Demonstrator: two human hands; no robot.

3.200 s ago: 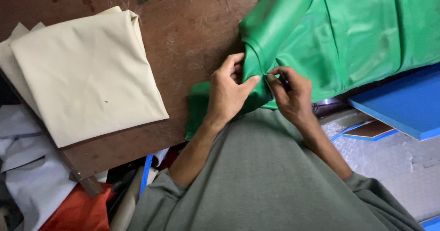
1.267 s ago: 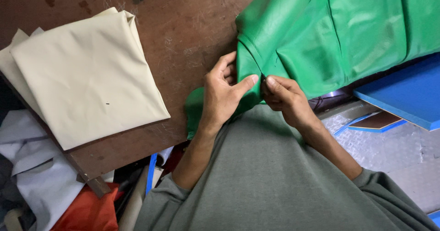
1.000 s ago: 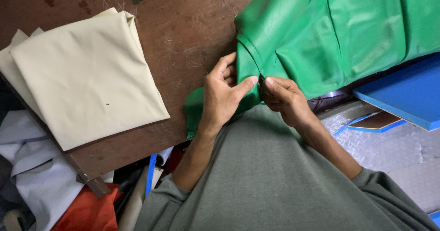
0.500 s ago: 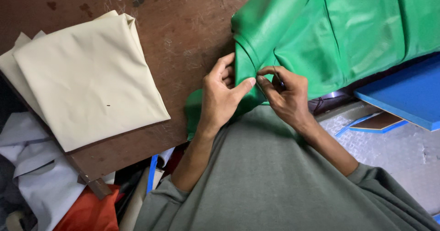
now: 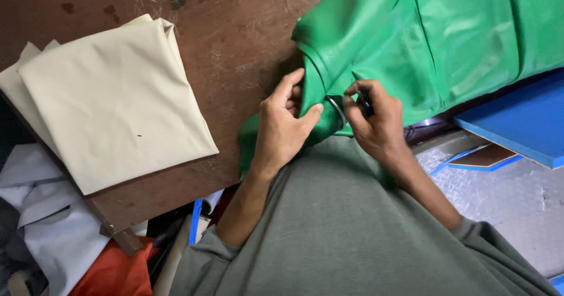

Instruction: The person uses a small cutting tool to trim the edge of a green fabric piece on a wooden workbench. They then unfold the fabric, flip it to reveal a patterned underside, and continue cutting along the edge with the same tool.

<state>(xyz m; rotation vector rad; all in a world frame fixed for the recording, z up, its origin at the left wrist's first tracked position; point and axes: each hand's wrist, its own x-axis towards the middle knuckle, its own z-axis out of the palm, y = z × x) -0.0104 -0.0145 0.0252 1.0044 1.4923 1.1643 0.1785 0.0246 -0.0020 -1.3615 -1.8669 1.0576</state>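
The left hand pinches the green cloth; the right hand grips a small dark tool that might nick the near fingers.

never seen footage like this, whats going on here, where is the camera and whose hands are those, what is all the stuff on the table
There is no machine here. The camera sits on a person's head and looks down, so the grey shirt at the bottom and both hands belong to that person.

The left hand pinches a folded edge of the green fabric. The right hand grips the same edge and holds a small dark tool, too hidden to identify.

The fabric lies on a scratched brown table. To the left rests a folded stack of cream fabric. A blue board shows on the right, and white and orange cloth lies below the table edge.
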